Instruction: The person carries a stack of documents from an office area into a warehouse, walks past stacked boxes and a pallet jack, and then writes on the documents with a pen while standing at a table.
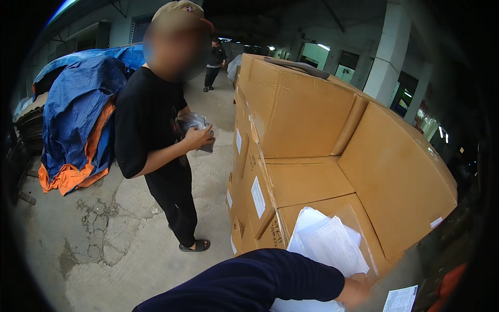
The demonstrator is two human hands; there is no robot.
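My left hand, in a navy sleeve, reaches across from the lower left to a loose stack of white printed sheets. Its fingers look closed at the lower right corner of the top sheets; they are blurred and partly hidden. The sheets lie fanned and slightly askew on a brown cardboard box with clear tape across it. More white paper shows below my forearm. My right hand is out of view.
Big cardboard boxes rise behind and right of the papers. A white printed sheet is at lower right. On the left, a person in black holds a clear plastic bag. A blue and orange tarp covers a pile.
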